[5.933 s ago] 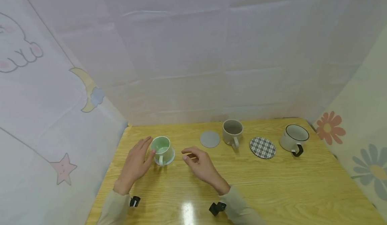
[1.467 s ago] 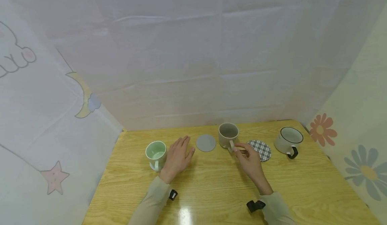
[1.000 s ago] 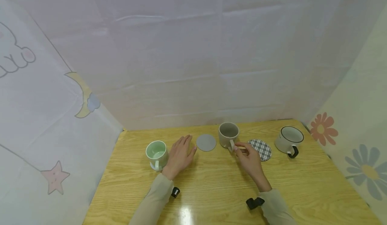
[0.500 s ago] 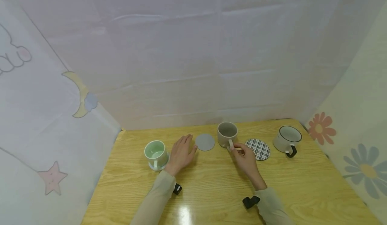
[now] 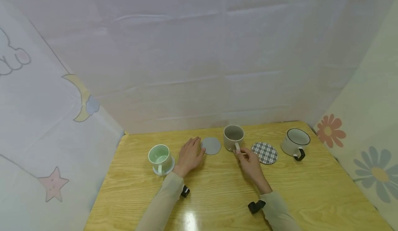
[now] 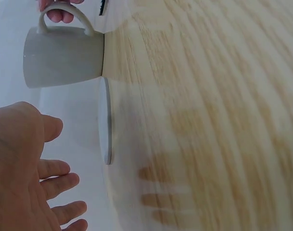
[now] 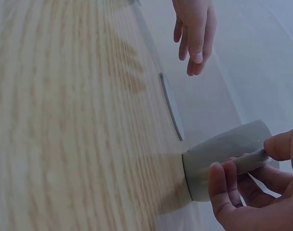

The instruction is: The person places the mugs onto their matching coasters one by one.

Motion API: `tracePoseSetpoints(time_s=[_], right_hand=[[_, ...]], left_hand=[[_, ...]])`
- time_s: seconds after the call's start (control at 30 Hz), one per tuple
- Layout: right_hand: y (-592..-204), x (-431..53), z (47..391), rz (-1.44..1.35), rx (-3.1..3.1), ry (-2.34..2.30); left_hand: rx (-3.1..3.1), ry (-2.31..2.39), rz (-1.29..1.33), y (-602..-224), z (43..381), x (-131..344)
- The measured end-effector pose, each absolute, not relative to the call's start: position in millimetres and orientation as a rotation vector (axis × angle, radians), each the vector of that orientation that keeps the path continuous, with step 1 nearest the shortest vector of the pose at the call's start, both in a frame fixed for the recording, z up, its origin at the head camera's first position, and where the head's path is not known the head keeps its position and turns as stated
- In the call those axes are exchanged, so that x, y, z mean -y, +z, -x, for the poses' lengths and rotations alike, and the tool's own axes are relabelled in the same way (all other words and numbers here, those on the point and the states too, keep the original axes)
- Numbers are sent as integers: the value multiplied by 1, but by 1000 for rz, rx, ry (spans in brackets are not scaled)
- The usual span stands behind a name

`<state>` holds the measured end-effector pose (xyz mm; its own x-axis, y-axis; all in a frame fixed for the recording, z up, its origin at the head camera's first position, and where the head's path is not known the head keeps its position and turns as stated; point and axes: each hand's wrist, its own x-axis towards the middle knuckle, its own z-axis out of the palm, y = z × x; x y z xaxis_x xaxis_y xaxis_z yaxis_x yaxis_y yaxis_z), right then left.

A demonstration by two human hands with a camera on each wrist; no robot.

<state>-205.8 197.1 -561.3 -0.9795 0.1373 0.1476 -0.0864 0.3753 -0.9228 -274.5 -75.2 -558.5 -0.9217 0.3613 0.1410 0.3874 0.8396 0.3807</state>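
Observation:
A grey mug [image 5: 230,144] stands upright on the table, its handle toward the person. My right hand [image 5: 251,165] grips that handle; in the right wrist view the thumb [image 7: 280,146] lies on top of it and the fingers curl round from below. The mug's base meets the wood in that view. Left of the mug lies a round grey coaster [image 5: 212,146]. Fingers extended and holding nothing, my left hand [image 5: 189,155] hovers just left of this coaster. In the left wrist view, its fingers [image 6: 59,185] hang apart from the coaster's edge.
A green mug [image 5: 168,161] sits on a pale blue coaster [image 5: 170,169] at the left. Right of the grey mug lie a plaid coaster [image 5: 264,153] and a white mug [image 5: 290,146] with black rim and handle. A cloth backdrop [image 5: 174,68] closes off the table's far edge.
Since the oldest frame, my left hand has left the green mug and moved right, beside the grey coaster. My right hand has moved right and taken hold of the grey mug's handle.

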Motion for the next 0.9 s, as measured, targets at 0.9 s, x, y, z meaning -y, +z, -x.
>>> tracePoseSetpoints(time_s=[0.9], right_hand=[[-562,-197,210,1,2402,1891]], left_hand=[[3067,-639,683,-573,290,73]])
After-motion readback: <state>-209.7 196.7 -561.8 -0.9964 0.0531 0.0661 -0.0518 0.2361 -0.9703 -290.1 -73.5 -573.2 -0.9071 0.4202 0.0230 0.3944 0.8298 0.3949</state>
